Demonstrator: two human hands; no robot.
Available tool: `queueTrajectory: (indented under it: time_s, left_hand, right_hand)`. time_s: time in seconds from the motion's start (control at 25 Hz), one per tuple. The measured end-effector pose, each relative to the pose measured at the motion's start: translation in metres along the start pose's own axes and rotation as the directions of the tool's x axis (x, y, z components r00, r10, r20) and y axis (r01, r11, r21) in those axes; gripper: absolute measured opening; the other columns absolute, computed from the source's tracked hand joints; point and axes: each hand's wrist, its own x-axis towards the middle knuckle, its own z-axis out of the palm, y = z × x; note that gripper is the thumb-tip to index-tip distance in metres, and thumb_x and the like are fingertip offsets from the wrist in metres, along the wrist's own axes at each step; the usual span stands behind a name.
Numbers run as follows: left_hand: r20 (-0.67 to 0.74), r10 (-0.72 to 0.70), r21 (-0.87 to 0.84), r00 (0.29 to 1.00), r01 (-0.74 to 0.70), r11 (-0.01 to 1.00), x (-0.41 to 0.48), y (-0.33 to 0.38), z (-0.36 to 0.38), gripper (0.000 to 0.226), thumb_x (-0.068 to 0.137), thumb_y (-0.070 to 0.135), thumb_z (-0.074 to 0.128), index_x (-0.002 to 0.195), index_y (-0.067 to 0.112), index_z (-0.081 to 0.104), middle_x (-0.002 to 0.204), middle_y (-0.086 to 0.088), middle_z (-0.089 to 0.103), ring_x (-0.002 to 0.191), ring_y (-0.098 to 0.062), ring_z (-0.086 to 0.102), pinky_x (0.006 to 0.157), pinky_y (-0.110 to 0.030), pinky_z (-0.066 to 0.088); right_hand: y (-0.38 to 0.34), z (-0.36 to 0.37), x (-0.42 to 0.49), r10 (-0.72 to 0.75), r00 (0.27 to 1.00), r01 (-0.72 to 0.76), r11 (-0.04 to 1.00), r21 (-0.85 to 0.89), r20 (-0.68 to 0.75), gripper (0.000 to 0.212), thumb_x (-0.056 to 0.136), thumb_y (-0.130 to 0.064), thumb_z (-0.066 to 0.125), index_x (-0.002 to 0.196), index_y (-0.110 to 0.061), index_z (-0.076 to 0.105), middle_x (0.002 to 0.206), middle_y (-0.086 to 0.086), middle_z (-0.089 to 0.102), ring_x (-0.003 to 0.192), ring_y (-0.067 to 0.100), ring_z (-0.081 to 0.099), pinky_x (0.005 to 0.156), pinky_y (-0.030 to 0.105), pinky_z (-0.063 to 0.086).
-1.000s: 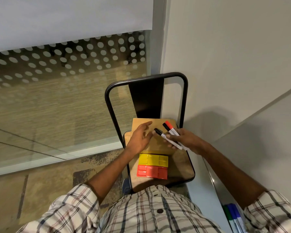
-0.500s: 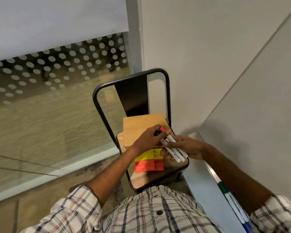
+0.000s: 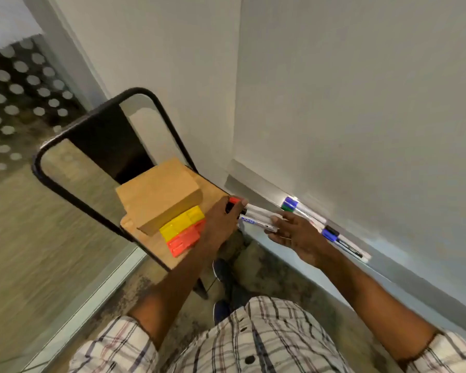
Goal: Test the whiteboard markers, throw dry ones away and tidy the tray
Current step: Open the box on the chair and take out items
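Head view. I read one wide, tilted frame.

Materials: glossy whiteboard (image 3: 361, 103) with a brushed-metal tray (image 3: 256, 193) along its lower edge. In the tray lie loose markers (image 3: 330, 234), round white barrels with blue, green and black caps. To the left stands a chair (image 3: 156, 103) of black bent tube with a flat wooden seat. On the seat sit a matte cardboard box (image 3: 159, 192), a yellow plastic block (image 3: 182, 223) and a red plastic block (image 3: 184, 239), the two blocks touching.

Hands: my left hand (image 3: 221, 224) is curled round the capped ends of two markers (image 3: 257, 215), one red-capped and one black-capped, held just above the tray's left end. My right hand (image 3: 299, 232) meets the barrels' far ends with fingers splayed. Whether it pinches them, I cannot tell. Both forearms reach forward.
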Motion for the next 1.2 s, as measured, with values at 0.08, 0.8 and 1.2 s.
queueTrajectory:
  time_s: [0.08,0.8,1.2]
  left_hand:
    - [0.129,-0.003,0.076,0.992,-0.007,0.997,-0.013,-0.003,0.036,0.036,0.101,0.052,0.057,0.111,0.018,0.065,0.095,-0.005,0.072,0.083,-0.020,0.068,0.076,-0.037,0.060]
    - [0.320,-0.125,-0.023,0.939,0.140,0.990,-0.034,0.048,0.269,0.017,0.101,0.025,0.067,0.108,0.010,0.068,0.094,-0.012,0.071,0.069,-0.018,0.062,0.061,-0.022,0.060]
    - [0.059,-0.115,-0.029,0.992,0.117,0.993,-0.017,0.031,0.286,0.034,0.089,0.020,0.081,0.119,0.008,0.069,0.112,-0.013,0.071,0.098,-0.027,0.070,0.073,-0.031,0.066]
  right_hand:
    - [0.027,-0.021,-0.028,-0.034,0.986,0.041,0.998,0.039,-0.163,0.039,0.080,-0.030,0.073,0.115,-0.014,0.067,0.113,0.011,0.074,0.103,0.026,0.072,0.089,0.036,0.059]
    - [0.065,-0.228,-0.057,0.059,0.846,0.154,0.925,0.348,-0.530,0.029,0.094,-0.005,0.067,0.121,0.001,0.062,0.118,0.018,0.069,0.102,0.029,0.071,0.075,0.029,0.063]
    - [0.069,-0.227,-0.022,0.040,0.808,0.187,0.929,0.319,-0.588,0.025,0.089,-0.005,0.072,0.111,-0.001,0.063,0.118,0.017,0.062,0.100,0.029,0.069,0.076,0.028,0.060]
